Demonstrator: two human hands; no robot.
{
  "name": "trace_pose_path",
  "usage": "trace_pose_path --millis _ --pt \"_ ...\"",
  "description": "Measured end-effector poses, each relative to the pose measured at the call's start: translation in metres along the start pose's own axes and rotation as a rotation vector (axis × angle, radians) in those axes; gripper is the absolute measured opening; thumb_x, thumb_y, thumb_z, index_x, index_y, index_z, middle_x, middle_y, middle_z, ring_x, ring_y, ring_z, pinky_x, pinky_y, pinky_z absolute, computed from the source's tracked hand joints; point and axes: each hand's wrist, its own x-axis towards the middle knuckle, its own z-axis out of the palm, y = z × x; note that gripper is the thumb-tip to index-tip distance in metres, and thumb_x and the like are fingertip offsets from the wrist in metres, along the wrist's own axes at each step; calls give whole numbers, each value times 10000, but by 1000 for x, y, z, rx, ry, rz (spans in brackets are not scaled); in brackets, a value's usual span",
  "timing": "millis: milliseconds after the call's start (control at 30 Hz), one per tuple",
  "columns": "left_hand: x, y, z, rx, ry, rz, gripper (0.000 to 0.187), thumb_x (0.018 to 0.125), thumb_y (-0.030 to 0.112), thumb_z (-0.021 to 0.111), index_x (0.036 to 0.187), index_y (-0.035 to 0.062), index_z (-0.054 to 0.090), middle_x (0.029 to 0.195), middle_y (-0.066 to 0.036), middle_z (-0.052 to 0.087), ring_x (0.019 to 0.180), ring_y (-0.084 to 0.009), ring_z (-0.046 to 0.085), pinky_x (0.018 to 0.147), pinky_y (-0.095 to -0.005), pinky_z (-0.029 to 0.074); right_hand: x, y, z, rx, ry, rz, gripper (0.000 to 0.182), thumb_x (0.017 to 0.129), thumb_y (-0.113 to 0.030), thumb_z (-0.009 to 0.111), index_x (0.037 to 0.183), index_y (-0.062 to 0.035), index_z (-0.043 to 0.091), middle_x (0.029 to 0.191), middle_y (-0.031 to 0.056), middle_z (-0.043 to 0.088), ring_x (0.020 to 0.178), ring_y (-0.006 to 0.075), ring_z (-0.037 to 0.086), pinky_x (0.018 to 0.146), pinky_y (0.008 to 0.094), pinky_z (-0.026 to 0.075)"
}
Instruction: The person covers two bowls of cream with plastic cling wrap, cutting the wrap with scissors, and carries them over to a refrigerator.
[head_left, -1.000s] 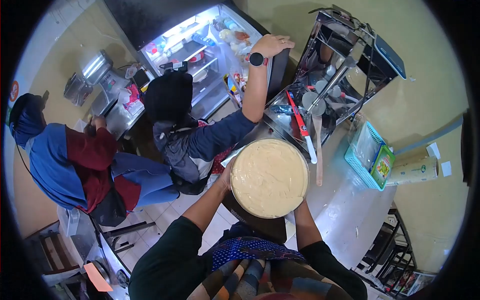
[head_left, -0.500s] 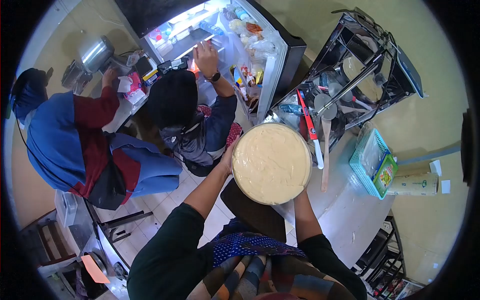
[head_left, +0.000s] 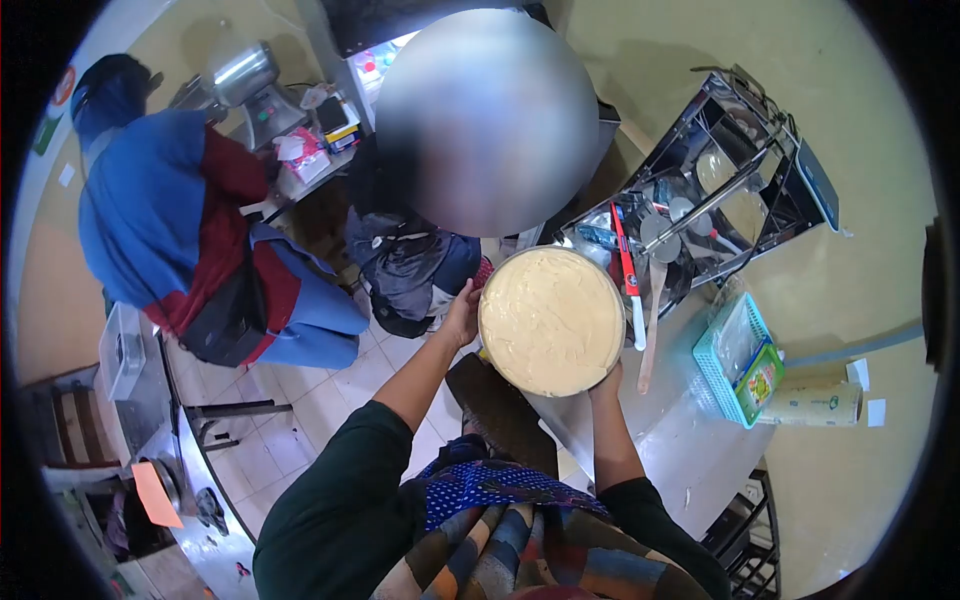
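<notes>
A round bowl (head_left: 550,320) filled with thick, pale yellow cream is held level in front of my body. The cream's top is fairly smooth, with a few ripples. My left hand (head_left: 463,315) grips the bowl's left side, its fingers partly hidden behind the rim. At the lower right edge, my right hand (head_left: 605,385) supports the bowl, with most of its fingers out of sight underneath. Just right of the bowl lie a knife (head_left: 627,265) with a red sleeve and white handle, and a wooden spoon (head_left: 652,335).
A metal table (head_left: 660,430) bears a turquoise basket (head_left: 728,375) and a tilted metal rack (head_left: 740,190). A crouching person (head_left: 400,260) is ahead by the fridge, largely covered by a blurred circle. Another person (head_left: 160,215) stands left, near a mixer (head_left: 250,85).
The view has shifted, and surroundings appear lower and further right. The bowl sits slightly right in view, still in both my hands. The blurred circle now covers the fridge and the crouching person's upper part.
</notes>
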Motion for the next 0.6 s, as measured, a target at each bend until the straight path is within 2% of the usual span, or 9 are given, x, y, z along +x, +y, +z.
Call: trace_pose_path --millis 33,133,200,267,333,400,467,533,600 --pt "-13 0 2 47 -5 41 652 910 589 343 1306 87 472 1302 -127 513 1215 -276 460 1043 -428 314 -8 -3 1 8 4 -13 401 922 -199 434 1272 -5 458 1220 159 545 1062 282 576 913 385 478" --pt "-57 -7 10 88 99 64 633 900 600 364 1291 121 499 1270 -74 521 1190 -249 428 1023 -402 288 -23 -6 3 -39 -8 -20 382 922 -147 437 1274 1 449 1191 144 558 1039 262 585 891 362 486" --pt "-84 -15 11 74 119 112 635 897 606 366 1302 134 491 1298 -66 488 1183 -242 417 1012 -431 290 -28 -4 -3 -91 -24 -20 374 924 -130 438 1274 2 449 1173 133 567 1021 250 591 877 346 488" --pt "-110 -27 6 78 179 153 632 901 602 359 1304 132 489 1323 -68 468 1203 -238 402 1015 -442 281 -21 7 -20 -259 49 -114 372 911 -77 429 1273 6 451 1120 102 581 927 195 590 780 309 485" --pt "-140 -40 3 44 183 201 625 905 590 362 1308 127 481 1329 -64 466 1192 -225 409 1012 -437 280 -28 5 -33 -355 0 -70 380 898 -94 450 1267 -1 457 1132 97 572 951 188 575 782 296 468" --pt "-179 -56 3 37 157 271 625 906 573 377 1318 110 460 1320 -79 481 1208 -249 423 994 -438 320 -40 6 -40 -465 -76 -14 388 885 -111 472 1260 -9 462 1144 92 563 975 182 560 784 283 451" --pt "-217 -76 -8 32 107 354 520 948 487 360 1284 111 489 1252 -71 542 1134 -237 505 961 -411 377 -52 13 -45 -514 -13 -36 451 868 -120 471 1310 -44 426 1151 81 535 946 186 531 745 282 425" --pt "-260 -96 -26 3 61 411 460 964 426 360 1272 114 499 1251 -68 543 1130 -229 518 962 -395 393 -55 22 -60 -567 -60 -46 526 816 -136 519 1326 -76 407 1107 49 533 788 142 507 667 290 427" --pt "-315 -116 -44 9 187 452 447 961 415 378 1271 116 498 1240 -66 548 1119 -224 531 953 -390 410 -73 29 -64 -650 -196 -31 557 798 -139 548 1329 -82 390 1115 72 524 820 160 505 695 302 438"
